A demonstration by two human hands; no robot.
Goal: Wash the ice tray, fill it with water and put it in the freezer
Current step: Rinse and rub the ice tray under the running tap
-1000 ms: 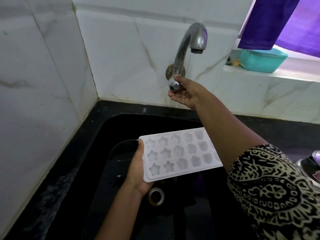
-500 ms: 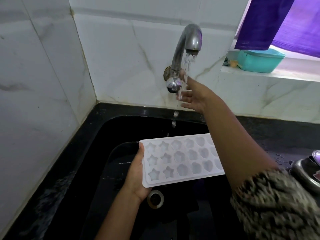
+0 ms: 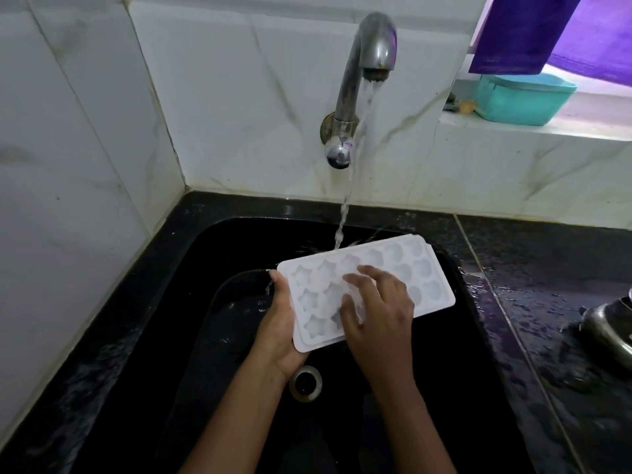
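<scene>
The left hand (image 3: 278, 323) grips the left short end of the white ice tray (image 3: 422, 280), with the thumb lying on the top rim and the other fingers hidden under it. The right hand (image 3: 379, 313) lies on top of the tray near its left half. Its fingers (image 3: 367, 270) are spread and a little bent and touch the moulds, but they do not grasp anything.

The tray is held in the air above the black sink (image 3: 212, 244), with its long side running from the left hand toward the far right. The star-shaped moulds are at the left end, next to the hands, and the rounder moulds are at the free right end. Under the hands, on the sink bottom, the round metal drain (image 3: 305, 383) is visible.

The metal tap (image 3: 362, 63) on the marble wall (image 3: 239, 97) is running. The water stream (image 3: 355, 148) falls on the far long edge of the tray and splashes there. To the right is the wet black counter (image 3: 547, 268), with a steel vessel (image 3: 608, 326) at the frame edge. On the ledge behind stands a teal container (image 3: 523, 99), under a hanging purple cloth (image 3: 523, 32).
</scene>
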